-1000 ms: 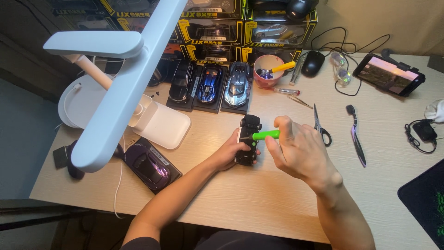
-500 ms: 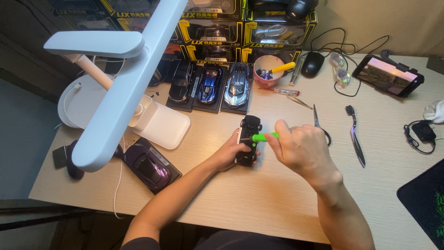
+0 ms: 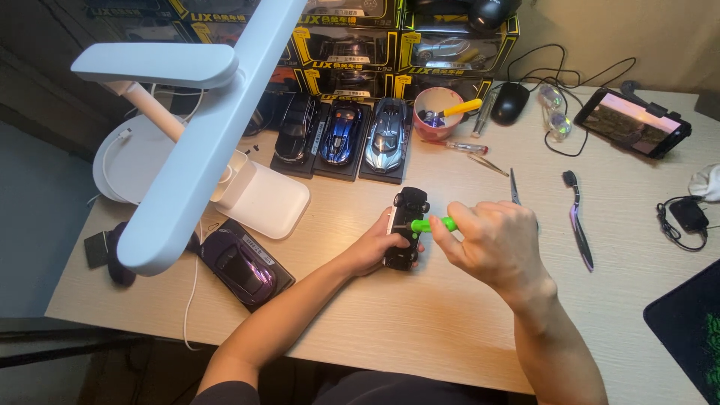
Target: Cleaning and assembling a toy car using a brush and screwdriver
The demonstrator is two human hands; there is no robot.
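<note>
Hands meet at the middle of the light wooden desk point(image 3: 420, 330). The left hand point(image 3: 373, 251) is closed around the side of a small black model car point(image 3: 405, 227), which lies upside down on the desk surface with its wheels up. The right hand point(image 3: 491, 244) has its fingers wrapped tight around a screwdriver with bright green handle point(image 3: 433, 223), and the tip touches the underside of the car. Just behind the right hand lie steel scissors point(image 3: 514, 187); a dark toothbrush-shaped tool point(image 3: 578, 217) lies further right. At the back of the desk three model cars on black bases point(image 3: 341, 139) stand side by side, next to a pink cup with tools point(image 3: 437, 111). A white desk lamp point(image 3: 195, 150) stretches over the left part, above a purple model car on black base point(image 3: 246, 264)
</note>
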